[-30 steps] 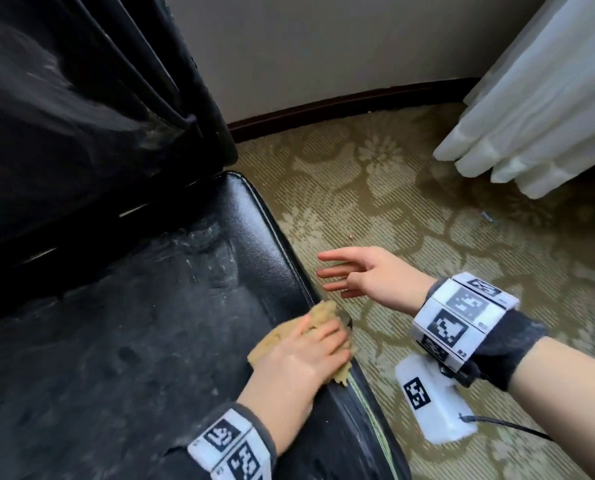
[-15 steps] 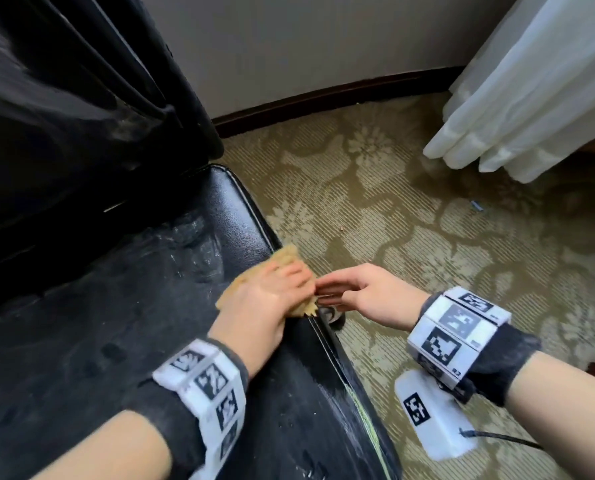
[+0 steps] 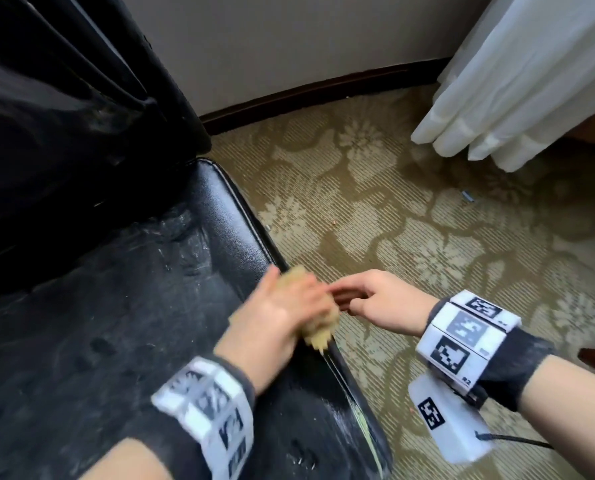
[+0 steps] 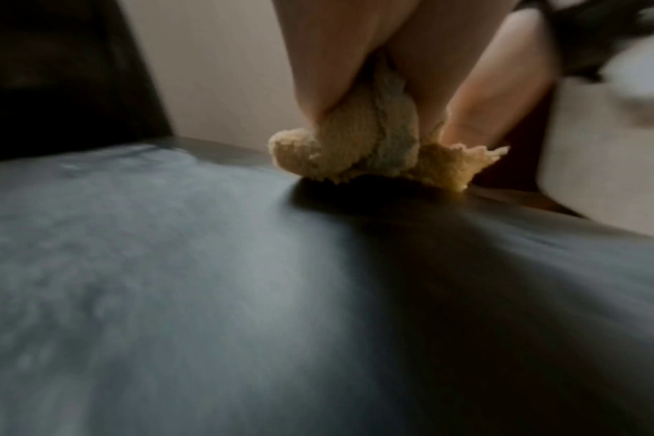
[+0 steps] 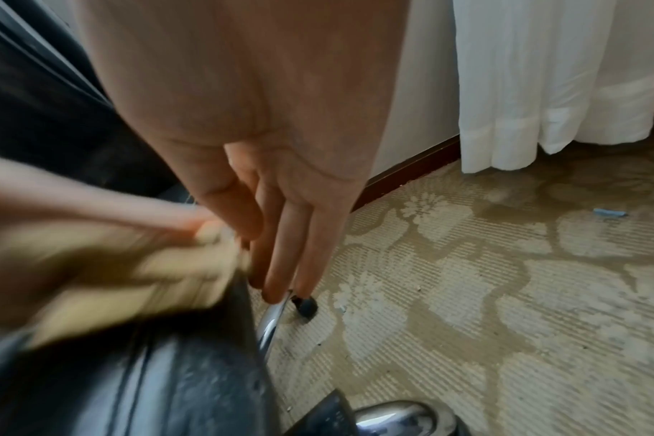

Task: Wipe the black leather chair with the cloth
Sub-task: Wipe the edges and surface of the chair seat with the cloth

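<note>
At the moment of inspection the left hand (image 3: 282, 308) was bunched around one yellow cloth (image 3: 318, 332), fingers curled over it and pressing it onto the right edge of the seat of the black leather chair (image 3: 116, 323). The left wrist view confirmed the cloth (image 4: 355, 147) clamped between the fingers and in contact with the leather. The hand was blurred, which suggested a stroke in progress.

The right hand (image 3: 375, 299) was just off the seat's right edge, beside the cloth, holding nothing; its fingers (image 5: 280, 259) were nearly straight and pointed down towards a chrome part of the frame (image 5: 271, 321). Whether they touched the cloth could not be told.

Progress, as judged: pale streaks and specks showed across the middle and rear of the seat, so wiping looked partly done at best. The backrest (image 3: 46, 98) showed faint marks too.

Count: one chair, one cloth, two hands, two wrist bands, one white curtain (image 3: 514, 81).
</note>
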